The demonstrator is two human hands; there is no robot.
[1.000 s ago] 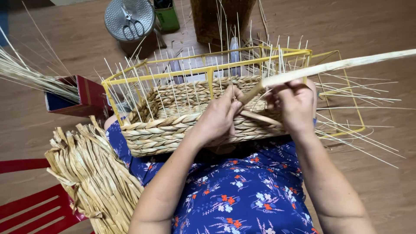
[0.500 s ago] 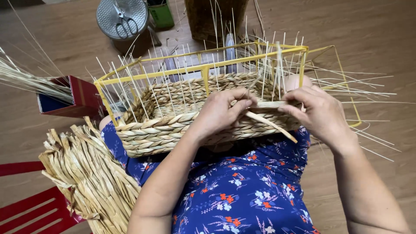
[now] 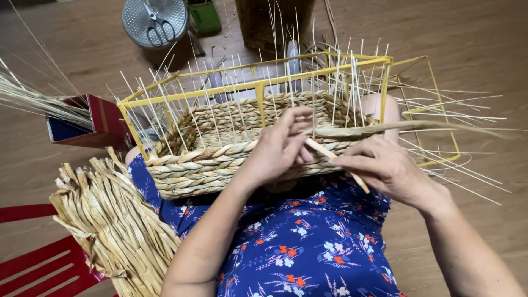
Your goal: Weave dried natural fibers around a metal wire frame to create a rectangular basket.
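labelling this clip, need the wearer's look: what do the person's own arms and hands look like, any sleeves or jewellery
Both arms are bare from the hands up to the frame edge, with no sleeves in view. The left hand and right hand show no gloves, rings, watch or bracelets. The only clothing visible is a blue dress with small red and white flowers, over the lap.

A brown wooden floor (image 3: 467, 33) carries everything. At the top, a round metal lid (image 3: 155, 22) sits with scissors (image 3: 154, 25) on it, a green container (image 3: 204, 14) just beside it. At left stands a red box (image 3: 93, 124) holding pale reeds (image 3: 33, 99). A bundle of dried straw (image 3: 110, 225) lies lower left, beside a red chair (image 3: 38, 264).
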